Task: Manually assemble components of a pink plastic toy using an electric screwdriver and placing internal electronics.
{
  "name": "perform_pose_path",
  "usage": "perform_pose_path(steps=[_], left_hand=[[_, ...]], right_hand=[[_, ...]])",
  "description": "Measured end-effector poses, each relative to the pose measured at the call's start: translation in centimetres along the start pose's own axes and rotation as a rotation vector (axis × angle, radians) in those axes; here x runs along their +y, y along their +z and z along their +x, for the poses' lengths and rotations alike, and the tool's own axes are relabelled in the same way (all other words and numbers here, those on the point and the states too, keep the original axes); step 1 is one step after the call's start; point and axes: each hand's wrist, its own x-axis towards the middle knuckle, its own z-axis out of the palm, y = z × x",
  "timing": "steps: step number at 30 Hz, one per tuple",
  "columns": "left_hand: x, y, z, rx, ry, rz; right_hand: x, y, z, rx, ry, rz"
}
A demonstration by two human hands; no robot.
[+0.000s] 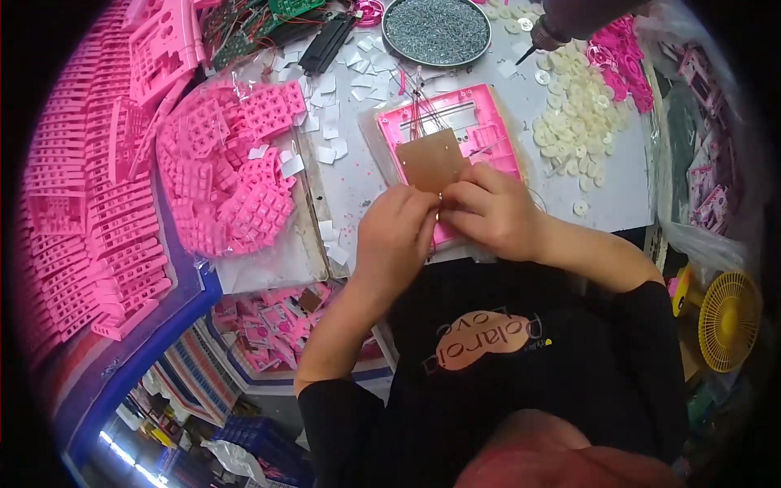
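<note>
Bending over the white tabletop (pixel 348 191), I had both hands at the near end of the pink casing (pixel 492 118), their fingertips drawn together in front of my chest. My left hand (pixel 397 224) bunched its thumb and fingers just below the brown board (pixel 431 161), while my right hand (pixel 500 213) met it from the other side, fingers curled close to the board's lower right corner. A small gold-coloured piece (pixel 440 198) glinted between the fingertips; whether either hand pinched it or merely touched it, I could not tell, since my fingers hid most of it.

The board sat at a slant over the casing's middle, covering part of it, and thin wires (pixel 421 102) ran up from behind it toward the far side. Beyond the casing was a round dish (pixel 438 65) full of small metal pieces. Farther right, a dark tool (pixel 561 26) pointed its thin tip down and leftward, near a spread of cream discs (pixel 573 134) with brighter pink parts (pixel 622 61) behind. To my left, bagged pink keypads (pixel 236 163) lay beside scattered white squares (pixel 330 122). A yellow fan (pixel 728 321) stood beyond my right elbow.
</note>
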Motion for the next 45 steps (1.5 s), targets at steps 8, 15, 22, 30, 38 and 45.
perform_pose_path(steps=[8, 15, 22, 30, 38, 45], left_hand=[[-0.5, -1.2, 0.2, 0.165, -0.271, -0.079], [1.7, -0.5, -5.7, 0.097, -0.224, 0.140], [1.4, -2.2, -6.3, 0.121, -0.473, -0.406], [0.7, -2.5, -0.4, 0.225, -0.611, -1.028], [1.5, -0.9, -1.0, 0.203, -0.246, -0.635], [4.0, -0.4, -0.5, -0.008, -0.084, -0.308]], right_hand=[[-1.7, -1.8, 0.4, -0.218, 0.135, 0.006], [-0.8, -2.2, -0.3, -0.138, 0.146, 0.115], [-1.3, -1.4, -0.6, -0.195, 0.174, -0.029], [-1.3, -2.1, 0.0, -0.333, 0.132, 0.008], [-0.4, -2.8, -0.9, -0.262, 0.184, 0.182], [0.4, -5.8, 0.1, -0.038, 0.101, 0.378]])
